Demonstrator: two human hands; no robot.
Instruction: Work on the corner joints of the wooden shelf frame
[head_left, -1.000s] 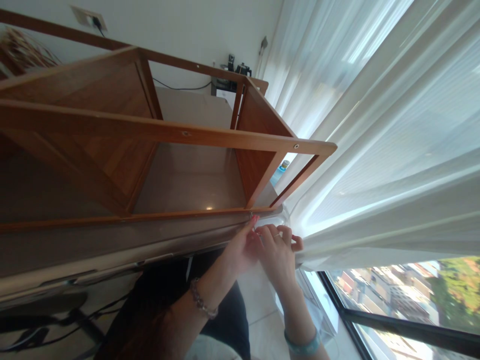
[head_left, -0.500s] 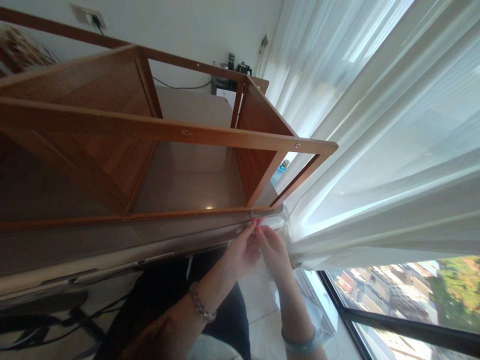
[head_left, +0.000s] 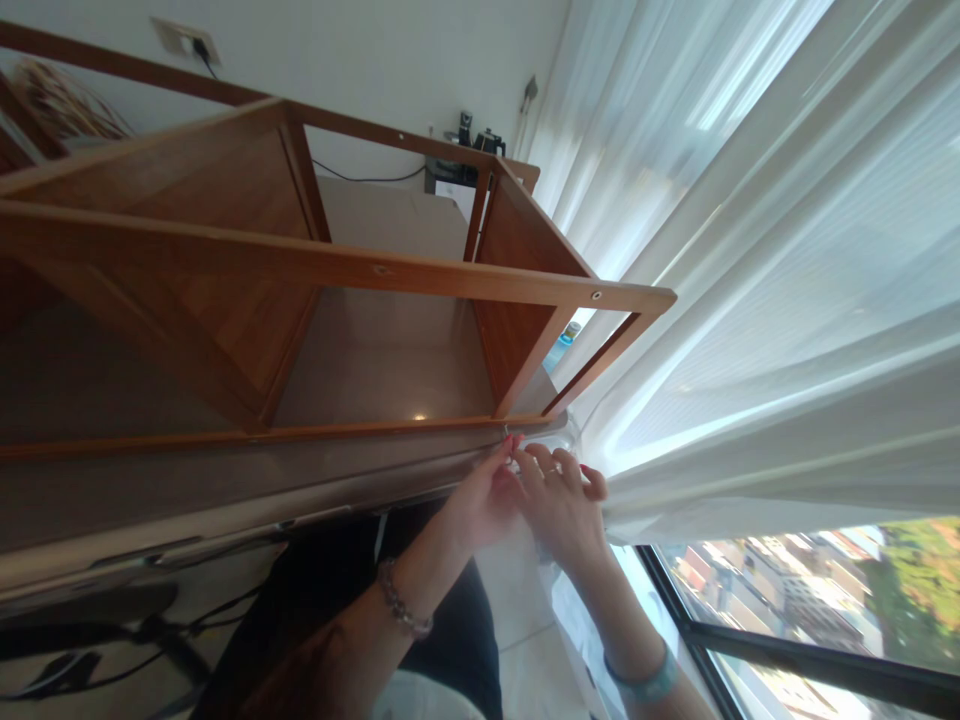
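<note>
Wooden frame (head_left: 330, 257) along the table (head_left: 262, 475), your fingertips at its near rail

Your two hands meet at the near edge of the table, close to its right corner. Your left hand (head_left: 484, 500) is narrow, thumb and fingertips drawn together just below the frame's bottom rail. Your right hand (head_left: 559, 505) is narrow too at thumb and forefinger, touching the left, its other fingers curled loosely. A thin piece of metal (head_left: 506, 431) shows at the fingertips, against the rail; it is too small to tell what it is or which hand grips it.

The frame rests on the table, its bottom rail running parallel to the near edge and leaving a bare strip in front. Through its openings you see the smooth, brownish-grey top, with a spot of light near that rail. Beyond the frame's right end is a bottle (head_left: 556, 352) with some blue on it.

Around you, a white curtain (head_left: 750, 300) hangs on the right, with a window (head_left: 810, 590) below it showing buildings and trees. On the far wall is a socket (head_left: 184, 42) with a black plug, and past the table's far edge a dark pot (head_left: 490, 142). Pale floor (head_left: 517, 590) shows beneath your wrists.
</note>
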